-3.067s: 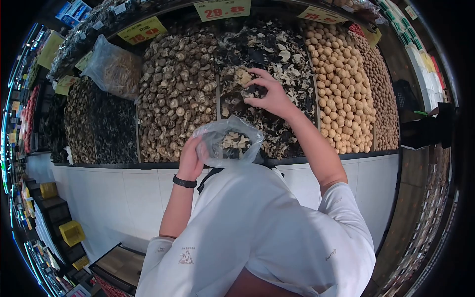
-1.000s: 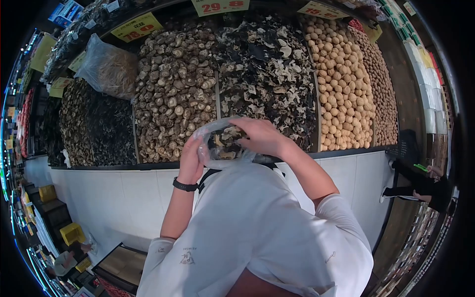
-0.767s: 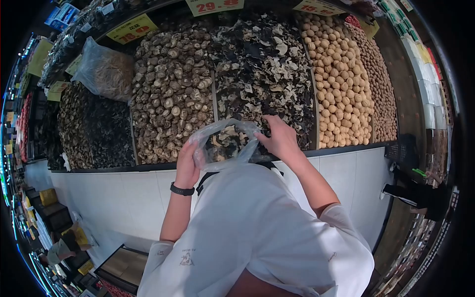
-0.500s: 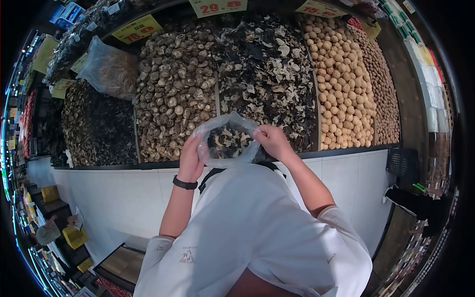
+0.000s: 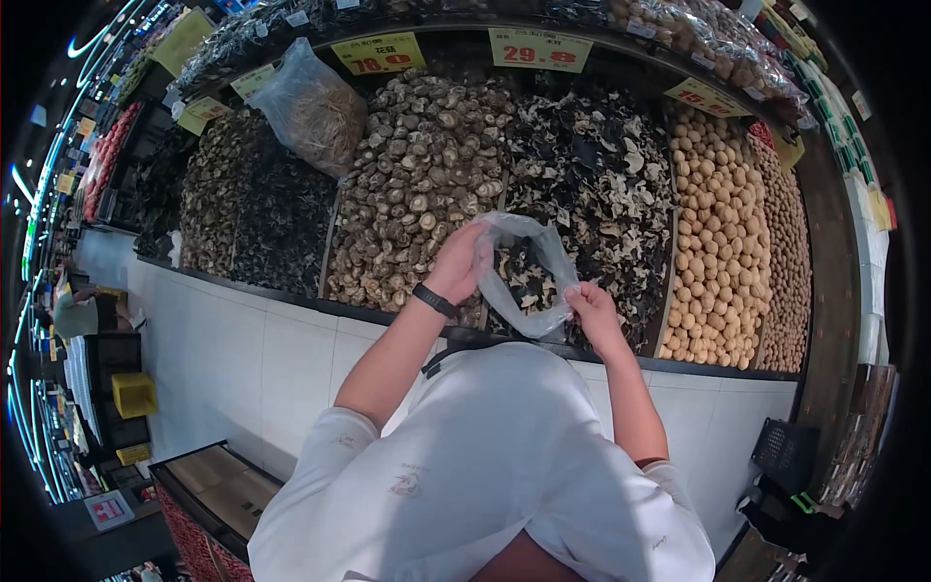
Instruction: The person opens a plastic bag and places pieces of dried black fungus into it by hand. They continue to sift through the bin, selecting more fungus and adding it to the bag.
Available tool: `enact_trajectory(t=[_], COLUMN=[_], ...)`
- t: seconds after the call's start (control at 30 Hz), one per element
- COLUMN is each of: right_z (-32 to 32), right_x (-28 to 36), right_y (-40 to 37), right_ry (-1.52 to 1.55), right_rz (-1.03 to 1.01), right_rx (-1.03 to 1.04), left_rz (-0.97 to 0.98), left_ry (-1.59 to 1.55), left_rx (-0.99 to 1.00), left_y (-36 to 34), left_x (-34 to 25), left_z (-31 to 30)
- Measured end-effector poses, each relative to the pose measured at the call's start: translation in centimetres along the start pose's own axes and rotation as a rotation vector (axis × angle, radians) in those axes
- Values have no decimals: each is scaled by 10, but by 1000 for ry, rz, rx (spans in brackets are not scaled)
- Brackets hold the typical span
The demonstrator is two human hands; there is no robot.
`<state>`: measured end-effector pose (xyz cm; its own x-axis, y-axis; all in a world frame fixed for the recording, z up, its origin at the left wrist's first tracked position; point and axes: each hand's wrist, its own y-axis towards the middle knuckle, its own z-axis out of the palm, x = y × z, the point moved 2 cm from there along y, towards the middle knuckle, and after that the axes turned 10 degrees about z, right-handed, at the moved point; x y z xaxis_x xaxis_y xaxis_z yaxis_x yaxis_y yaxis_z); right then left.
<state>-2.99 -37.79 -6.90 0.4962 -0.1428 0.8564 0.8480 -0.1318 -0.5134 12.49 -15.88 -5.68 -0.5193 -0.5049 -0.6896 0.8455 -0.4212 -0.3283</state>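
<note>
A clear plastic bag (image 5: 555,254) hangs with its mouth spread into a ring over the front of the bin of dried black fungus (image 5: 592,160). My left hand (image 5: 458,262), with a dark band on its wrist, grips the ring's left side. At its lower right edge, my right hand (image 5: 595,314) pinches the plastic between thumb and fingers. Dark and pale fungus pieces show through the bag's mouth; I cannot tell whether they lie inside it or beneath. Dried shiitake mushrooms (image 5: 412,184) fill the bin beside my left hand.
Walnuts (image 5: 718,233) and smaller brown nuts (image 5: 784,252) fill the bins at right. A tied plastic bag of dried strands (image 5: 315,112) rests on the left bins. Price signs (image 5: 539,50) line the back. A person (image 5: 82,310) is at far left, and a dark basket (image 5: 784,444) stands lower right.
The view has turned and shifted, so the bins now appear lower and further right. My left hand has risen relative to the right, tilting the bag's mouth. Both hands keep hold of the bag.
</note>
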Motion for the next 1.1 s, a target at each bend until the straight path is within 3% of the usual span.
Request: enact_trajectory(t=[0.03, 0.2, 0.27, 0.3, 0.43, 0.53, 0.6, 0.63, 0.77, 0.93, 1.1], right_z=[1, 0, -4, -11, -12, -28, -47, -56, -71, -54, -46], right_x=[6, 6, -11, -32, -14, 4, 14, 14, 28, 35, 32], right_y=[-7, -1, 14, 27, 2, -11, -19, -17, -3, 21, 31], right_ry=[20, 140, -11, -176, -152, -190, -740, -775, -941, -1086, -1167], right_rz=[35, 68, 84, -3, -25, -88, -388, -383, -324, -217, -227], right_rx=[1, 33, -3, -58, -149, -298, -784, -825, -899, -781, -816], left_rz=[-4, 43, 68, 69, 120, 172, 155, 147, 119, 149, 223], left_ry=[-10, 57, 103, 125, 314, 393, 433, 471, 500, 511, 599], left_rx=[68, -1, 12, 13, 57, 22, -6, -44, -38, 9, 10], left_y=[-5, 6, 13, 13, -9, -17, -30, -34, -37, -41, -46], left_x=[-9, -24, -18, -15, -15, -10, -7, -6, 3, 4, 8], left_z=[9, 23, 18, 15, 20, 9, 12, 13, 5, 10, 17])
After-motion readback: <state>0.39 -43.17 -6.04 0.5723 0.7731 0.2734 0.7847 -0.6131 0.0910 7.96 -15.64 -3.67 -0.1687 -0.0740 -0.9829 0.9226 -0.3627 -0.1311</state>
